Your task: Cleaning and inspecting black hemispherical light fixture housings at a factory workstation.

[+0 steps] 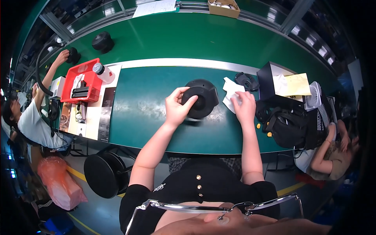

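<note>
A black round housing [206, 91], with a domed shape and a flat disc on its near side, is gripped above the green mat [145, 94] in the middle. My left hand [177, 107] wraps its left edge, the thumb lying across the disc. To the right, my right hand [244, 105] has its fingers bent onto a crumpled white cloth [230, 87] and pinches its edge. Beyond that hand lies a black ring-shaped part [246, 81]. The far side of the housing hides what my left fingertips touch.
At left stand a red bin [69, 84] and a white bottle [105, 74]. Right hold a dark box [268, 84], a white fan [312, 96] and a black bag [288, 127]. Black round units [102, 42] sit on the green belt [168, 35]. Co-workers are on both sides.
</note>
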Motion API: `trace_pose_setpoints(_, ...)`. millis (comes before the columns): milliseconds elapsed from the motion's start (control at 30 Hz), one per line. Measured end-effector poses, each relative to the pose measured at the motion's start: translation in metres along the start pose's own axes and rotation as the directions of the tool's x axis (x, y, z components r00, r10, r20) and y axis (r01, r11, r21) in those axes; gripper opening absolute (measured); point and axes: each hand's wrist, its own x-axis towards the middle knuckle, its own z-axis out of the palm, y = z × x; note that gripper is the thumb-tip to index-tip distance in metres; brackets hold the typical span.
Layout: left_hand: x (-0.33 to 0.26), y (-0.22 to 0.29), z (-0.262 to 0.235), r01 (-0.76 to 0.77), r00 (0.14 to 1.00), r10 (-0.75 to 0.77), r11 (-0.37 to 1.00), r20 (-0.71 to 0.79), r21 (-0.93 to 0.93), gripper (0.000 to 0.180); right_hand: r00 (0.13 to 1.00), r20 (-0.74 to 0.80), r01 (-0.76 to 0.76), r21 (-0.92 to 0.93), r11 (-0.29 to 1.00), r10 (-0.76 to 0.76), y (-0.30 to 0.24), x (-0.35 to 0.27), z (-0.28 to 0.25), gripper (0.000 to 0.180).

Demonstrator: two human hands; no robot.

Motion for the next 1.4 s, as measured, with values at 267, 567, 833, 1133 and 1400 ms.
trace_pose_setpoints(267, -0.003, 0.007, 0.005, 0.078, 0.991, -0.062, 0.988, 0.119, -0.13, 0.036, 0.985, -0.168, 0.044, 0.47, 0.881, 0.04, -0.012, 0.002, -0.006, 0.006)
trace_pose_setpoints(567, -0.005, -0.003, 0.002, 0.056, 0.993, -0.044, 0.991, 0.106, -0.118, 0.037, 0.833, -0.256, 0.551, 0.304, 0.777, -0.49, -0.069, 0.01, -0.007, 0.018)
trace_pose_setpoints(833, -0.003, -0.006, -0.001, 0.06, 0.991, -0.056, 0.998, 0.118, -0.031, 0.035, 0.798, -0.145, 0.602, 0.234, 0.763, -0.585, -0.037, -0.011, 0.0, 0.031)
trace_pose_setpoints(1133, 0.002, -0.004, -0.008, 0.115, 0.986, -0.105, 0.991, 0.128, -0.075, 0.037, 0.679, -0.185, 0.734, 0.161, 0.66, -0.71, -0.045, 0.002, -0.001, 0.028)
trace_pose_setpoints(1400, 0.006, 0.001, -0.008, 0.154, 0.979, -0.146, 0.987, 0.142, -0.049, 0.037, 0.668, -0.232, 0.743, 0.157, 0.65, -0.707, -0.052, 0.015, 0.004, 0.029)
